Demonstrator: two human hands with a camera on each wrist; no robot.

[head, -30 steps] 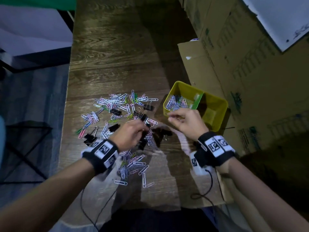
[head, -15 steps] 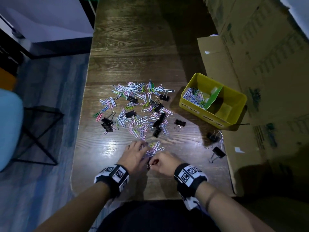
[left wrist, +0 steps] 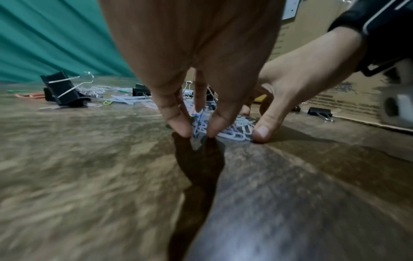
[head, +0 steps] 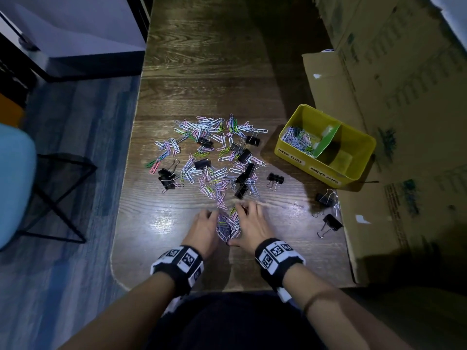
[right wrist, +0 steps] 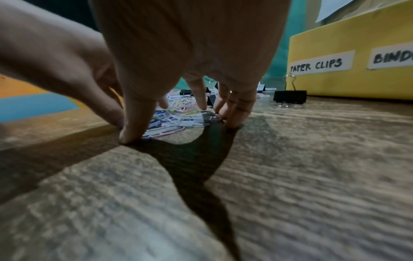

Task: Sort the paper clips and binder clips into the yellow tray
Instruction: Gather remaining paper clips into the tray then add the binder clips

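Near the table's front edge my left hand and right hand cup a small heap of paper clips between them. In the left wrist view, my left hand has its fingertips on the wood at the heap. My right hand spans the heap from thumb to fingers. Further back lies a scatter of coloured paper clips mixed with black binder clips. The yellow tray stands at the right. Its left compartment holds paper clips, and a green divider splits it.
Three loose binder clips lie between the hands and the tray. Cardboard boxes line the table's right side. A blue seat and a black frame stand on the floor at the left.
Both hands have drawn back from the pile and the tray to the table's near edge. They have raked a bunch of paper clips into a heap between them.
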